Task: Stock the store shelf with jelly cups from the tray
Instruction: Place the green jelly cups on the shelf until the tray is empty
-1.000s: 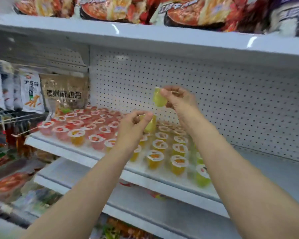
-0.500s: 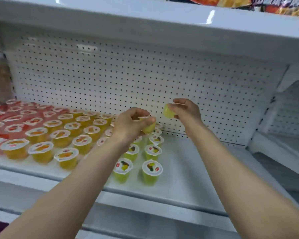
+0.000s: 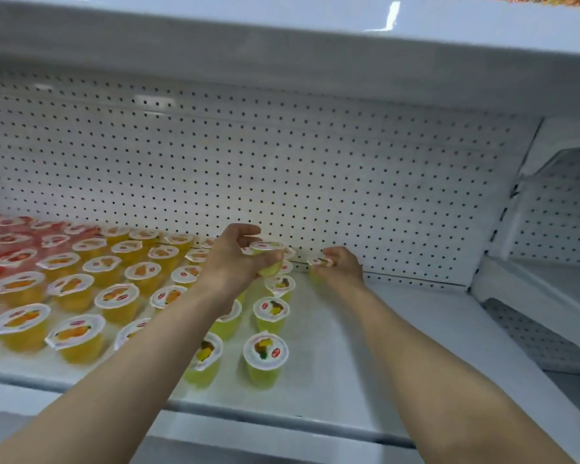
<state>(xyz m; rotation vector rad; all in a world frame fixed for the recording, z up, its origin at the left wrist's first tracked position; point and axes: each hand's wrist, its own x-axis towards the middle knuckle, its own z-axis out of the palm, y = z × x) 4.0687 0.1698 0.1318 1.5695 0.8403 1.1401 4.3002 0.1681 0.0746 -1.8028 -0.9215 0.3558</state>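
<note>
Already rows of orange, red and green sealed jelly cups fill the white metal shelf's left half; farther back, left hand and right hand each pinch a green cup by the pegboard; right half stays bare.

Our left hand covers most of the green jelly cup it holds; we see only the lid and a sliver of the side. Our right hand hides the body of its own cup, and whether that cup touches the shelf we cannot tell. Our left forearm blocks parts of the yellow-green cups beneath it. Far left of our hands, the red cups run off the edge, blurred. Lid print is too small to read.
</note>
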